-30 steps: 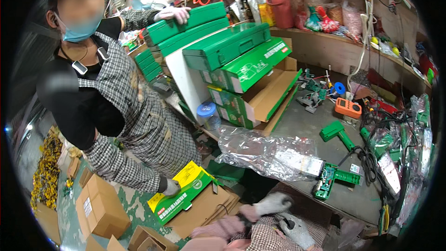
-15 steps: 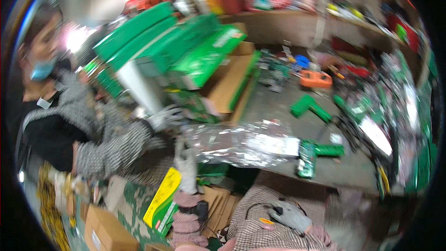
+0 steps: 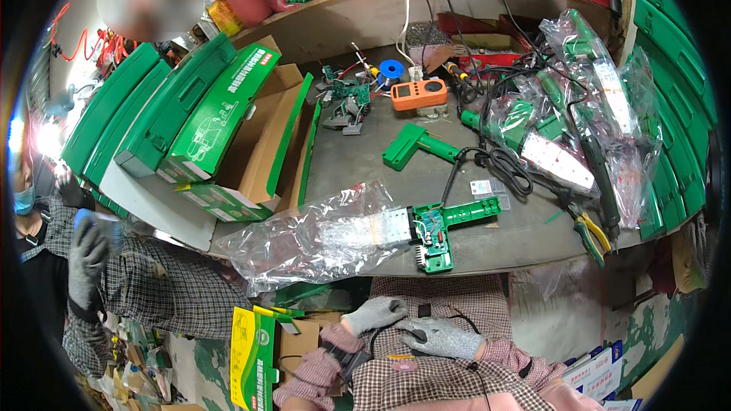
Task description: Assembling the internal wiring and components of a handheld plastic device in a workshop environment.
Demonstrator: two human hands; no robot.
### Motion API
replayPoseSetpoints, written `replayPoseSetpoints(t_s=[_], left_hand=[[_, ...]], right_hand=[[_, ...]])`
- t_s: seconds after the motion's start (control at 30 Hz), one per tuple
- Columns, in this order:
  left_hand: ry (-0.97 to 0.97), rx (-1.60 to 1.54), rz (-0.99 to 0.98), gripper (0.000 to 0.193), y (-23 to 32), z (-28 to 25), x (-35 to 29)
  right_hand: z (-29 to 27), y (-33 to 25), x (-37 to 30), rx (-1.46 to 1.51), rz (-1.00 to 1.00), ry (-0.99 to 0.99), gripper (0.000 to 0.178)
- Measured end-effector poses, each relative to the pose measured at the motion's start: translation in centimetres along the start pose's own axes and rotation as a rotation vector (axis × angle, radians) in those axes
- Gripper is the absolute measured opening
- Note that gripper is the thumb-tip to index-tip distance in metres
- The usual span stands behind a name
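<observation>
Both my hands wear grey gloves and rest low at my checked apron (image 3: 426, 297). My left hand (image 3: 375, 313) is closed, its fingers curled; whatever may be inside is hidden. Just right of it lies my right hand (image 3: 442, 336), open and flat on the cloth, holding nothing. On the table in front, a green tool housing half (image 3: 435, 237) with an exposed circuit board lies beside a handle piece. A clear plastic bag (image 3: 312, 240) covers the flat metal plate joined to it. Behind lies another green T-shaped housing (image 3: 417, 146).
Green cases (image 3: 183, 99) and an open carton (image 3: 263, 129) stand at left. An orange meter (image 3: 419, 94) and blue wire spool (image 3: 391, 69) sit at the back. Bagged tools (image 3: 560, 160) and pliers (image 3: 592, 237) are at right. A gloved co-worker's hand (image 3: 89, 251) is at far left.
My left hand has drawn back from near the plastic bag to my lap, beside my right hand. The view has turned, and the co-worker's hand is away from the cases.
</observation>
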State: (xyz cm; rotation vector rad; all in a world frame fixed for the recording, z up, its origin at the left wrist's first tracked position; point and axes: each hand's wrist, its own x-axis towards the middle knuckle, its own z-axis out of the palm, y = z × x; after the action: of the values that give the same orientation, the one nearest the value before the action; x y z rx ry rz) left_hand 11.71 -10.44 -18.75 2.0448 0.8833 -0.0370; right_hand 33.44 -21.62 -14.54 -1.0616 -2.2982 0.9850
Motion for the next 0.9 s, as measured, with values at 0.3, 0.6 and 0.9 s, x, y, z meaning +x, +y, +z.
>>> replayPoseSetpoints(t_s=[0.3, 0.6, 0.9], left_hand=[[-0.174, 0.301, 0.023, 0.050, -0.6, 2.3, 6.9], [-0.235, 0.458, -0.133, 0.051, -0.8, 3.4, 8.2], [-0.190, 0.590, -0.270, 0.051, 1.6, 0.0, 9.2]], right_hand=[[2.2, 2.4, 0.1, 0.105, -0.001, 0.121, 0.039], [2.4, 3.5, 0.5, 0.189, 0.217, 0.082, 0.043], [5.4, 6.1, 3.5, 0.236, 0.151, 0.064, 0.036]])
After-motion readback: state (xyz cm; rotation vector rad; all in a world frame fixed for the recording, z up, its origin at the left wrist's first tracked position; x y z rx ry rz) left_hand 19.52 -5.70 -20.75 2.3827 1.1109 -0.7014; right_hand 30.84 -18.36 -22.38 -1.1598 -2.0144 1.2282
